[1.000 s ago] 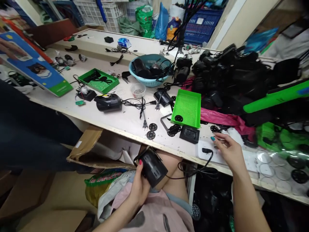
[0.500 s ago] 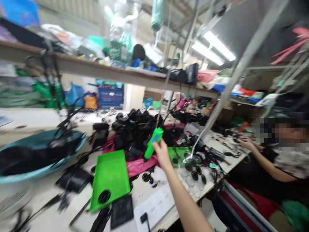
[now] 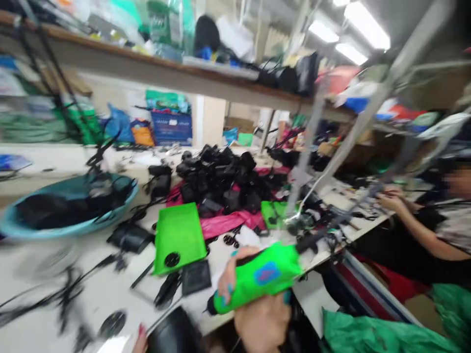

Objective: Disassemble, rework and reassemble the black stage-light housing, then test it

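Note:
My right hand (image 3: pixel 259 316) is wrapped round a bright green electric screwdriver (image 3: pixel 263 277). The tool lies slantwise, its dark tip pointing down to the left and a dark cord (image 3: pixel 320 235) running off its upper right end. At the bottom edge, one fingertip of my left hand (image 3: pixel 140 339) presses the side of a glossy black casing (image 3: pixel 173 331); the rest of that hand is out of frame. The screwdriver's tip is a short way right of the casing, apart from it.
A green tray (image 3: pixel 180 235) holds a black round part. Behind it, black parts (image 3: pixel 221 176) are heaped on pink cloth. A blue basin (image 3: pixel 69 230) stands left. A metal pole (image 3: pixel 353 142) slants across the right, where a co-worker's hands (image 3: pixel 392 198) work at the table.
My right hand has drawn the green screwdriver back from the heap, closer and lower. The black casing and my left fingertip have come into view at the bottom. The view has tilted down.

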Action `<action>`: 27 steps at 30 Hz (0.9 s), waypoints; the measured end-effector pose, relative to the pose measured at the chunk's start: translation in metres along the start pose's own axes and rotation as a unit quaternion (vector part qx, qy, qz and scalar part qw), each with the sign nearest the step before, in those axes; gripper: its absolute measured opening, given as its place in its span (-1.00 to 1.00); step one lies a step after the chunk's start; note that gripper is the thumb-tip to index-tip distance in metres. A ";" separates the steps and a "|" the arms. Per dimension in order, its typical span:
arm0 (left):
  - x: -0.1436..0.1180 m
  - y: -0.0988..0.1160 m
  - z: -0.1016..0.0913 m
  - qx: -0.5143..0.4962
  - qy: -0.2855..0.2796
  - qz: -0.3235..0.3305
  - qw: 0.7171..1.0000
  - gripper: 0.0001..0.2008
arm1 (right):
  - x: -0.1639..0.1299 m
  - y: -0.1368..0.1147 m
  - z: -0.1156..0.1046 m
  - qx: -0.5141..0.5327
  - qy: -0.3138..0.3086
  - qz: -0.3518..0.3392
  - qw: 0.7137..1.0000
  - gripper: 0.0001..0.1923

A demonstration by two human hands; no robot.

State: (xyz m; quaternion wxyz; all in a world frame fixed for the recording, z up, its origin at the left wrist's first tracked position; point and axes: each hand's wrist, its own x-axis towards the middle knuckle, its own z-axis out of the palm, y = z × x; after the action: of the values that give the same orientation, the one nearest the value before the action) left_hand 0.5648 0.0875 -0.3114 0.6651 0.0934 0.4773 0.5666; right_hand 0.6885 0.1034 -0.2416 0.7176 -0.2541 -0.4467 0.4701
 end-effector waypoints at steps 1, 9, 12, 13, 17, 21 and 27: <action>-0.007 -0.005 -0.015 0.000 0.039 -0.008 0.999 -0.54 | -0.007 -0.010 0.000 0.029 0.000 0.002 1.000 -0.43; -0.029 -0.033 -0.041 0.052 0.052 0.027 0.997 -0.34 | -0.022 -0.020 -0.023 0.123 -0.144 -0.013 0.982 -0.65; -0.031 -0.032 -0.036 0.079 0.034 0.056 0.995 -0.31 | -0.029 -0.009 -0.014 0.095 -0.110 -0.019 0.989 -0.61; -0.032 -0.032 -0.036 0.092 0.031 0.062 0.993 -0.30 | -0.032 -0.006 -0.011 0.082 -0.084 -0.018 0.993 -0.61; -0.035 -0.028 -0.036 0.131 0.021 0.077 0.988 -0.25 | -0.037 -0.002 -0.005 0.090 -0.113 -0.049 0.988 -0.62; -0.041 -0.023 -0.029 0.156 0.023 0.066 0.985 -0.19 | -0.042 -0.005 -0.004 0.086 -0.139 0.014 0.986 -0.56; -0.046 -0.016 -0.021 0.142 0.009 0.021 0.990 -0.23 | -0.050 -0.013 0.004 0.065 -0.069 0.066 0.993 -0.34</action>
State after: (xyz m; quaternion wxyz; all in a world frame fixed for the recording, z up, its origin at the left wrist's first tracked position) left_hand 0.5643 0.0342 -0.3091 0.6286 0.1917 0.5574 0.5074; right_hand 0.6825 0.0531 -0.2498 0.6672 -0.2028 -0.4462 0.5610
